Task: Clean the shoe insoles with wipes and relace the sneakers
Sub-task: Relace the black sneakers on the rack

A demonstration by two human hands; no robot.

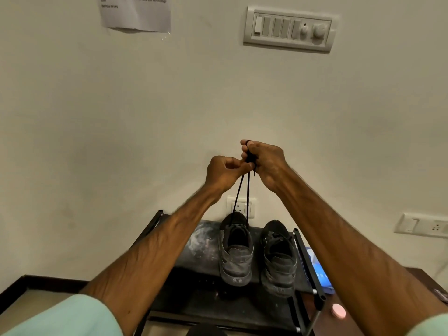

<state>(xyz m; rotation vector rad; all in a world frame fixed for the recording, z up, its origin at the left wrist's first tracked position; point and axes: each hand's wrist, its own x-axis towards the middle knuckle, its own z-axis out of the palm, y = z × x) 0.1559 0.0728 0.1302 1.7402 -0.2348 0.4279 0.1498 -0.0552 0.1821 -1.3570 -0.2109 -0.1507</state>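
Observation:
Two dark grey sneakers stand side by side on the top shelf of a black shoe rack (194, 251), heels toward me. From the left sneaker (235, 253) a black lace (247, 197) runs up in two strands to my raised hands. My left hand (224, 174) pinches the lace between thumb and fingers. My right hand (264, 163) grips the bunched lace ends, with a loop of lace around one fingertip. The right sneaker (278, 258) stands untouched, its laces lying loose over the tongue.
A cream wall rises right behind the rack, with a socket (241, 207) low down, a switch panel (289, 29) high up and a paper notice (135, 13). A blue pack (320, 275) and a pink round lid (339, 311) lie to the right of the rack.

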